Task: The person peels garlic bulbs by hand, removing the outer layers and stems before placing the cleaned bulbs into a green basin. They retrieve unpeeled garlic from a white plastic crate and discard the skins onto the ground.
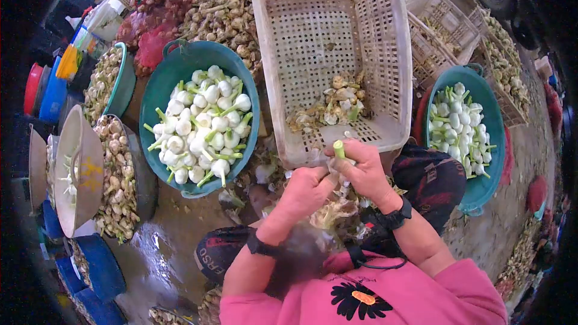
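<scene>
My right hand (pixel 364 171) is closed around a garlic bulb, whose cut green stem (pixel 339 149) sticks up between thumb and fingers. The bulb itself is mostly hidden by the hand. Close beside it, my left hand (pixel 306 191) has its fingers pinched together; what they grip cannot be made out. Both hands are over my lap, just in front of the near rim of a pale plastic crate (pixel 337 155). Loose garlic skins (pixel 334 210) lie below the hands. Inside the crate is a small heap of peelings and garlic (pixel 340 101).
A green tub (pixel 158 78) of white peeled garlic stands on the left, another green tub (pixel 489 93) on the right. Unpeeled garlic (pixel 226 9) is piled behind. Further left are a metal pan (pixel 78 168) and blue containers (pixel 99 265). More crates (pixel 442 21) stand back right.
</scene>
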`<state>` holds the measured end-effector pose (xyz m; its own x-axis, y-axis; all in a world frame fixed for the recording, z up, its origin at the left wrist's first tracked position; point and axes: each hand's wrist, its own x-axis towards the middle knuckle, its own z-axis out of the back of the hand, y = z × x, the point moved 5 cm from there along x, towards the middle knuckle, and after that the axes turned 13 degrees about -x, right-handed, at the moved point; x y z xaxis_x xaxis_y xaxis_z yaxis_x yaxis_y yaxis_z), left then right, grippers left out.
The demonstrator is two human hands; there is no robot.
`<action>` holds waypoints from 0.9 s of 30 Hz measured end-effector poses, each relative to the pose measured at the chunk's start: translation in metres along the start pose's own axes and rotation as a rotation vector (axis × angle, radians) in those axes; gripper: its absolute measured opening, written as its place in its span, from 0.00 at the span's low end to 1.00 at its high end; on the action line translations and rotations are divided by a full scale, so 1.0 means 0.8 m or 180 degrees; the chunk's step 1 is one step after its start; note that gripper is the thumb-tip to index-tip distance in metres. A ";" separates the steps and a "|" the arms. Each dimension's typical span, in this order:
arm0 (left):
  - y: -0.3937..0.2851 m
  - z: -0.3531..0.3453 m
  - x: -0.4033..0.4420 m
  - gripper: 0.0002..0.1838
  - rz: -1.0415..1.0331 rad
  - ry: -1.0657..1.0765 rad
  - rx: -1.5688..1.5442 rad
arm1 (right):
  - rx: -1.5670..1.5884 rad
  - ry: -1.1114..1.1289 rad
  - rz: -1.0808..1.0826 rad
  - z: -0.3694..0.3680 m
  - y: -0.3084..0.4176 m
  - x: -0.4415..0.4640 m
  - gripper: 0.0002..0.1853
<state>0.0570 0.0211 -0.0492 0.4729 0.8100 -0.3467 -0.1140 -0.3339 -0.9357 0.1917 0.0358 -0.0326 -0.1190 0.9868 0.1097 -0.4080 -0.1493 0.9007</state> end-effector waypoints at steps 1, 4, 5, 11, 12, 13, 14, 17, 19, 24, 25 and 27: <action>-0.010 -0.002 -0.004 0.12 0.0089 0.0039 -0.0076 | -0.0185 0.0071 0.0165 0.000 0.004 0.000 0.10; -0.012 -0.003 -0.005 0.12 -0.0144 -0.0042 0.0192 | -0.0586 0.0287 0.0652 -0.001 0.020 0.003 0.10; -0.009 -0.003 -0.003 0.13 -0.0303 -0.0089 0.0361 | -0.0700 0.0353 0.0805 -0.002 0.024 0.002 0.10; 0.019 0.018 0.016 0.14 -0.0579 -0.0903 0.1295 | 0.2214 0.0002 -0.0875 0.013 -0.023 0.007 0.17; 0.033 0.011 0.017 0.14 -0.0283 -0.0712 0.1670 | 0.3946 -0.0243 -0.1360 0.016 -0.029 0.012 0.22; 0.047 0.004 0.013 0.14 0.0002 -0.0504 0.2062 | 0.4016 -0.0213 -0.1545 0.024 -0.030 0.018 0.23; 0.063 -0.003 0.010 0.14 0.0279 -0.0274 0.2466 | 0.4090 -0.0210 -0.1721 0.030 -0.031 0.021 0.25; 0.055 -0.030 0.002 0.13 0.0270 0.0465 0.2550 | 0.4199 -0.0305 -0.1975 0.018 -0.069 0.015 0.27; 0.050 -0.032 -0.002 0.11 0.0113 0.0276 0.2424 | 0.4647 -0.0242 -0.2276 0.009 -0.069 0.011 0.26; 0.025 -0.020 -0.005 0.12 -0.0214 0.0091 0.2149 | 0.4338 -0.0530 -0.2848 -0.027 -0.069 0.045 0.23; 0.029 -0.022 -0.005 0.13 -0.0261 0.0090 0.2168 | 0.4173 -0.0523 -0.2732 -0.043 -0.056 0.078 0.23; 0.026 -0.025 -0.008 0.13 -0.0338 -0.0047 0.1883 | 0.4025 0.0382 -0.1578 -0.070 0.018 0.167 0.20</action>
<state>0.0691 -0.0003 -0.0652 0.4966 0.8324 -0.2461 -0.5357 0.0708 -0.8414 0.1191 0.1616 -0.0282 -0.3074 0.8985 -0.3134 0.6620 0.4385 0.6079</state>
